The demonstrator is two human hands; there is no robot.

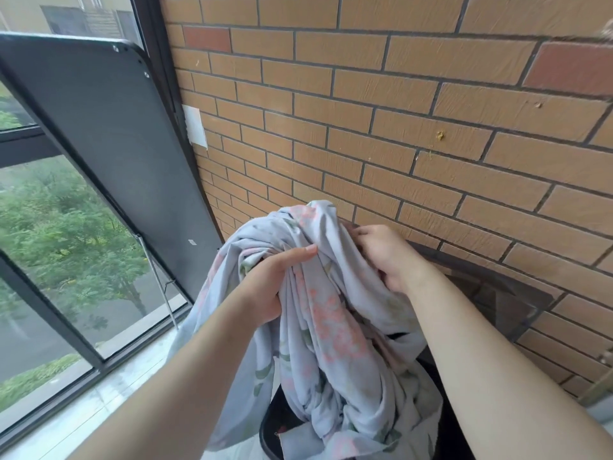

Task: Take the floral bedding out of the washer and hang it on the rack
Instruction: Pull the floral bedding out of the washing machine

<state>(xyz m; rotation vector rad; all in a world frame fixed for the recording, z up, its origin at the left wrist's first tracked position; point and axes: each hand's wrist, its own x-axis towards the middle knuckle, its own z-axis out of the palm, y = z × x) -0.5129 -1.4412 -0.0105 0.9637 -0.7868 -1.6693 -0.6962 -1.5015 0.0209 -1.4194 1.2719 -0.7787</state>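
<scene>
A brick wall (398,111) fills the back, with a dark panel (109,144) by the window (66,227). The floral bedding (331,327) hangs bunched, partly out of the washer (267,433). The left hand (275,287) and right hand (388,257) both clutch its folds. The panel's sticker (192,242) is too small to read.

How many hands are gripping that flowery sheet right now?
2. The left hand grips the bunched floral bedding from its left side, thumb lying on top; the right hand grips folds near its upper right. Both are in plain view, none hidden.
</scene>
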